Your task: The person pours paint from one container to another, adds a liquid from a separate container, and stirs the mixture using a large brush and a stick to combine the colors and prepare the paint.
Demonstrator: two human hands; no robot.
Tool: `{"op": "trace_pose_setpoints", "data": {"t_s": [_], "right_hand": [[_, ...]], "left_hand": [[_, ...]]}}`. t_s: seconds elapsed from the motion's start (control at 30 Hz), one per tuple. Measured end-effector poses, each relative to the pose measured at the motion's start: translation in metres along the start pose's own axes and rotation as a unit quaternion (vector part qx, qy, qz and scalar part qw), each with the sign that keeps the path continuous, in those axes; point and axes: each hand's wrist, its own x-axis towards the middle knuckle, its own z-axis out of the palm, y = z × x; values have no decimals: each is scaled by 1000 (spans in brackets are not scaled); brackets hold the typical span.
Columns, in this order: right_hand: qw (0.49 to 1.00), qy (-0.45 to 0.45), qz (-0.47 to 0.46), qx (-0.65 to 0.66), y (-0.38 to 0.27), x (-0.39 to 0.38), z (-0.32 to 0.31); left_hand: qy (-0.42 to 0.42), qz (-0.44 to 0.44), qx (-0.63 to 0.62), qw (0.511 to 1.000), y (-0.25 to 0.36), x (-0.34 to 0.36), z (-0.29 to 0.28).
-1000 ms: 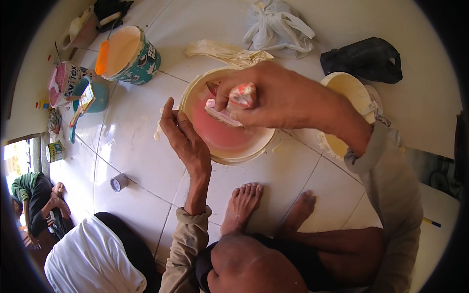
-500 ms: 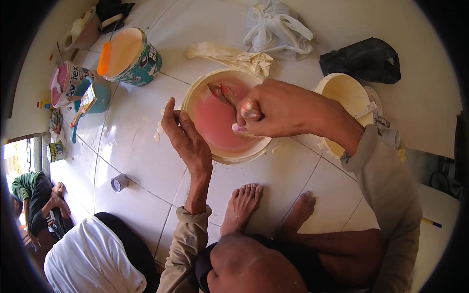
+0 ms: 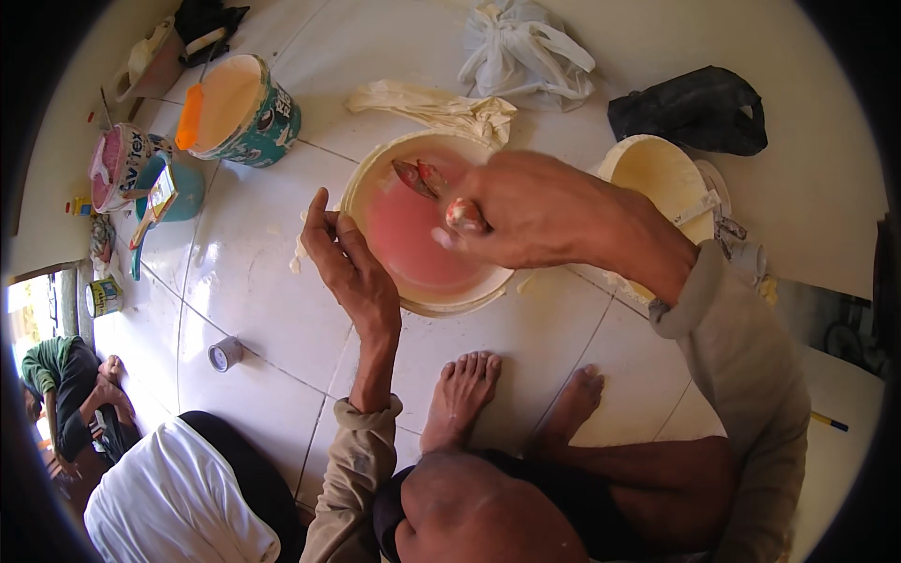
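A wide pale tub (image 3: pixel 349 202) of pink liquid (image 3: pixel 413 230) stands on the floor in front of me. My right hand (image 3: pixel 535 211) is closed over its right side, gripping a paint-smeared tool (image 3: pixel 465 216) whose rounded end sticks up from the fist. Beyond the fist, two dark red pointed shapes (image 3: pixel 419 178) show over the liquid; I cannot make out whether they belong to the tool. The tool's kind and lower end are hidden. By the tub's left rim my left hand (image 3: pixel 355 272) is open, fingers stretched and holding nothing.
Right of the tub stands a cream-coated bucket (image 3: pixel 648 164). A teal bucket (image 3: pixel 282 117) and smaller pails (image 3: pixel 108 192), one carrying a paintbrush (image 3: pixel 161 192), stand left. Plastic bags (image 3: pixel 526 56) lie beyond. A small grey cup (image 3: pixel 225 353) and another person (image 3: pixel 80 403) are at left.
My right hand has shifted slightly left over the tub with the tool in its grip. My left hand keeps about the same pose. The whole view has moved a little.
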Motion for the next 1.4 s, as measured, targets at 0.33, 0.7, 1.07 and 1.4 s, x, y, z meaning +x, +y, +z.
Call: {"op": "trace_pose_setpoints", "data": {"t_s": [0.33,0.7,1.07,1.4], "right_hand": [[999,2,11,-45,-11,-1,-11],[998,-48,-3,-44,-18,-5,-14],[990,-140,-10,27,-4,34,-7],[978,-190,25,-84,-3,58,8]], "left_hand": [[9,26,38,999,3,0,1],[4,14,24,1000,5,-1,2],[3,25,11,1000,-1,-1,3],[-2,6,4,1000,7,-2,3]]}}
